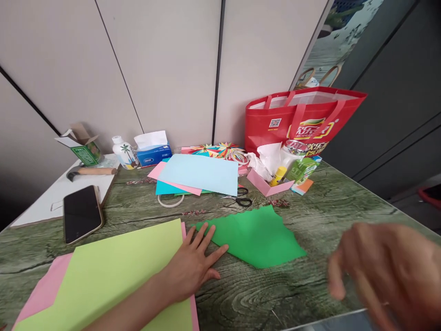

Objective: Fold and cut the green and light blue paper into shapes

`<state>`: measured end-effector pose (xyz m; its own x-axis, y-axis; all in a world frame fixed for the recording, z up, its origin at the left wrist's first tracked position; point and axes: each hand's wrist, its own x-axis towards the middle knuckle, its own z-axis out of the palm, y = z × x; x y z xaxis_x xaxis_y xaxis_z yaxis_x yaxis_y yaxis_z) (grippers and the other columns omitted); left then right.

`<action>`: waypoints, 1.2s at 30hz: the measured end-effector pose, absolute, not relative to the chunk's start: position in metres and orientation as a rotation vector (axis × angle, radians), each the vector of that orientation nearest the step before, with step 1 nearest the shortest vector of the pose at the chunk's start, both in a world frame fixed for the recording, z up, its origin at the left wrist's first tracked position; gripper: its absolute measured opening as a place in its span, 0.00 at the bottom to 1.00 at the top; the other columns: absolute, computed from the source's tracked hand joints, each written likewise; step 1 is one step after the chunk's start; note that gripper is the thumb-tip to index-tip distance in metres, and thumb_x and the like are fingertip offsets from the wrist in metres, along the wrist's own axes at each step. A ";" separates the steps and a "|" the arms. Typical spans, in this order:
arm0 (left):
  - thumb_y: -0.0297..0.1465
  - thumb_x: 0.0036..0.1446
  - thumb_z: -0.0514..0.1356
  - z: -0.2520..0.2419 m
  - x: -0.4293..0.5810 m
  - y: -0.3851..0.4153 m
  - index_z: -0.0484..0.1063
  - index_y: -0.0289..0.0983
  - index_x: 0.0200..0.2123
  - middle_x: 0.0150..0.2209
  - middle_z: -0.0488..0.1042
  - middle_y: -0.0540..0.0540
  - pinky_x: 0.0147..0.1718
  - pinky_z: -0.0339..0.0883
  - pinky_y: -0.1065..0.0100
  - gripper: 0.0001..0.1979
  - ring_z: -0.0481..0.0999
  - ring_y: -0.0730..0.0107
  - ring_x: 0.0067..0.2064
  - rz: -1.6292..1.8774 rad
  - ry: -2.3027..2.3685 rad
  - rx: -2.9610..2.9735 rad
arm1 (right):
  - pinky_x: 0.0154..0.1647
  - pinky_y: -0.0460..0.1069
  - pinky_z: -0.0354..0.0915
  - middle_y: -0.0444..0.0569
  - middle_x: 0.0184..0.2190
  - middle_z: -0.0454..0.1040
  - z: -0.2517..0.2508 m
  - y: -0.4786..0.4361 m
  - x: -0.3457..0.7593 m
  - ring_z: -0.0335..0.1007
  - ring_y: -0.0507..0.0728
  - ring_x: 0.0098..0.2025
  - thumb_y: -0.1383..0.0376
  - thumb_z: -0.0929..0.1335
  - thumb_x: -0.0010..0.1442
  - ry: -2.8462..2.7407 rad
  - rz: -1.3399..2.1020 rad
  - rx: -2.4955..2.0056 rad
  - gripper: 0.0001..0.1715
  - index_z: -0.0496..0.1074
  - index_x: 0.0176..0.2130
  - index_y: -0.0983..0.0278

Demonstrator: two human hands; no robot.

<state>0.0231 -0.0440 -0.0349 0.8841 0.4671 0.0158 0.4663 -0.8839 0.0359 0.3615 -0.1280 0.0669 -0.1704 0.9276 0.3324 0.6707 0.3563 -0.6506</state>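
My left hand [193, 266] is lying flat with fingers spread at the lower centre, resting on the yellow-green sheet [120, 271] and touching the left corner of the green paper [257, 239], which is lying just right of centre. My right hand [392, 271] is hovering well apart at the lower right, blurring, so I cannot tell whether it is gripping anything.

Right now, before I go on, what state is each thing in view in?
Green paper: flat, ragged-edged
Yellow-green sheet: flat over pink paper
Left hand: fingers spread, lying over both
Right hand: blurred, fingers bent, touching no paper
Phone: screen dark
Scissors: handles apart
Bottle: upright, capped
Tissue pack: tissue sticking out
Green box: flaps open
Red bag: upright, top open
Hammer: lying down
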 end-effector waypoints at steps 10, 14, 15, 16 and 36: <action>0.45 0.58 0.51 -0.036 0.022 -0.043 0.50 0.51 0.62 0.65 0.48 0.42 0.55 0.50 0.43 0.29 0.47 0.45 0.64 0.115 0.735 3.057 | 0.39 0.53 0.69 0.39 0.08 0.66 0.054 -0.098 0.370 0.67 0.50 0.16 0.54 0.67 0.55 -1.722 1.196 -1.409 0.16 0.75 0.23 0.59; 0.45 0.58 0.51 -0.035 0.023 -0.042 0.49 0.51 0.62 0.65 0.51 0.50 0.54 0.50 0.42 0.29 0.49 0.43 0.63 0.055 0.687 3.072 | 0.24 0.47 0.67 0.45 0.20 0.74 0.017 -0.092 0.390 0.70 0.53 0.23 0.54 0.69 0.51 -1.607 0.905 -1.809 0.15 0.73 0.23 0.62; 0.46 0.58 0.50 -0.035 0.023 -0.042 0.49 0.50 0.62 0.64 0.52 0.50 0.54 0.50 0.41 0.29 0.49 0.42 0.63 0.042 0.675 3.071 | 0.25 0.48 0.69 0.47 0.24 0.76 0.007 -0.090 0.393 0.72 0.56 0.27 0.54 0.70 0.48 -1.562 0.888 -1.847 0.14 0.73 0.26 0.63; 0.46 0.58 0.50 -0.035 0.023 -0.041 0.49 0.50 0.62 0.64 0.53 0.51 0.54 0.49 0.41 0.29 0.49 0.41 0.63 0.031 0.669 3.071 | 0.25 0.49 0.70 0.50 0.26 0.77 -0.003 -0.089 0.396 0.74 0.58 0.29 0.54 0.70 0.48 -1.487 0.921 -1.854 0.15 0.74 0.29 0.63; 0.45 0.58 0.52 -0.037 0.025 -0.042 0.48 0.51 0.62 0.65 0.50 0.51 0.53 0.49 0.37 0.30 0.47 0.36 0.63 -0.027 0.674 3.057 | 0.36 0.52 0.64 0.49 0.33 0.67 -0.037 -0.116 0.302 0.67 0.57 0.33 0.67 0.62 0.57 -1.892 0.585 -1.908 0.07 0.67 0.28 0.62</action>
